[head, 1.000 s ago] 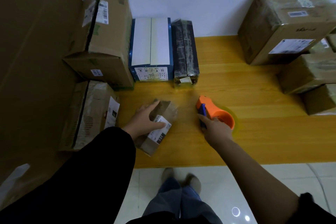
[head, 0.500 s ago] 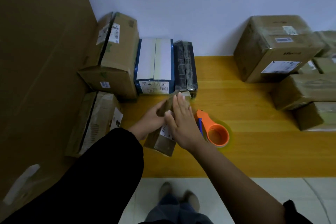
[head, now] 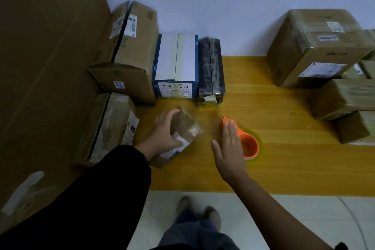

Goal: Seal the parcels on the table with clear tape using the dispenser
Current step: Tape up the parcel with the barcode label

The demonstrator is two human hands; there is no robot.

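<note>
Gripping the small parcel (head: 187, 126) is the left hand (head: 164, 135).

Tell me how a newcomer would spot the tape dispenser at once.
On the yellow wooden table, look near the front edge, just right of the small parcel the left hand grips. The tape dispenser lies there under the outstretched fingers of the right hand. It is the only bright orange, ring-shaped thing among brown cartons.

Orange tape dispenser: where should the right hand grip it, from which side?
Probably the narrow neck of the tape dispenser, between nose and ring, from above and its near-left side. It lies flat, ring opening upward, so the neck offers opposing sides; the right hand is open over it there. The left hand grips the small parcel.
</note>
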